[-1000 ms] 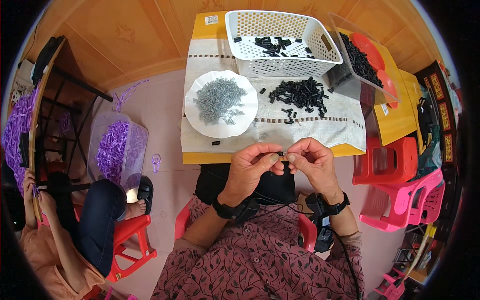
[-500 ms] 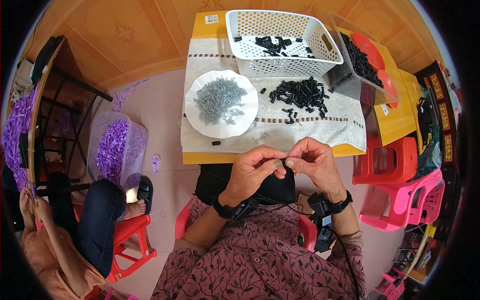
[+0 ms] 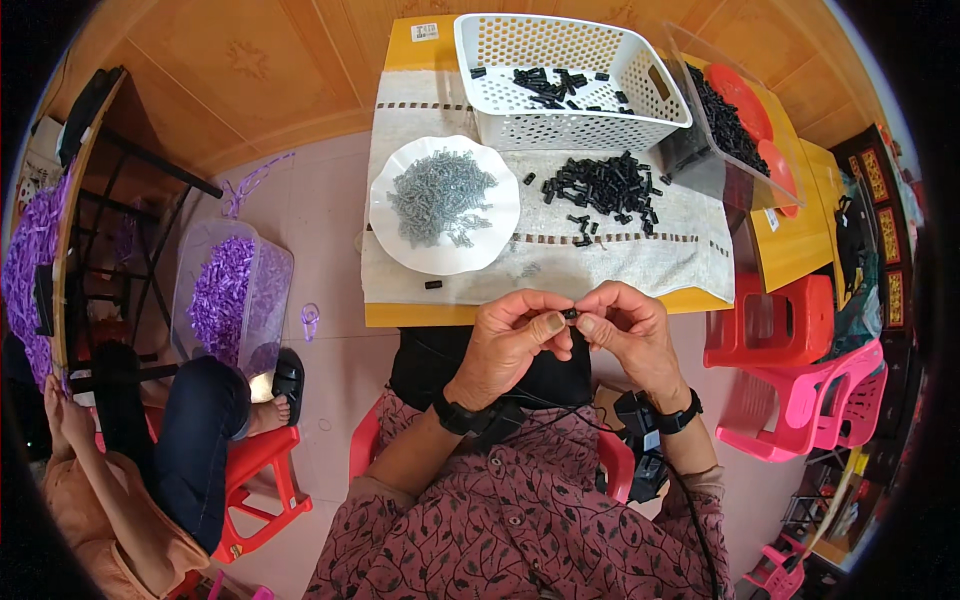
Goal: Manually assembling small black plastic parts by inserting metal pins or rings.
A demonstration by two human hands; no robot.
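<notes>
Close to the table's front edge, my left hand [image 3: 513, 338] and my right hand [image 3: 632, 326] meet fingertip to fingertip. Pinched between them is a small black plastic piece [image 3: 570, 313], mostly covered by the fingers. Beyond the hands, a pile of similar black pieces [image 3: 603, 190] lies on the pale cloth [image 3: 430, 105]. To its left stands a white scalloped plate [image 3: 394, 243] holding a heap of small clear grey parts [image 3: 440, 195]. One loose black piece [image 3: 433, 285] rests near the cloth's front edge.
A white perforated basket [image 3: 580, 135] with some black pieces stands at the back. Right of it, a clear bin [image 3: 690, 160] holds many more. A co-worker [image 3: 130, 500] sits at left beside a tub [image 3: 283, 290] of purple strips. Red and pink stools [image 3: 770, 320] stand at right.
The fingertips have shifted slightly, and a little more of the black piece shows between them. At left, the co-worker's hands have moved a little.
</notes>
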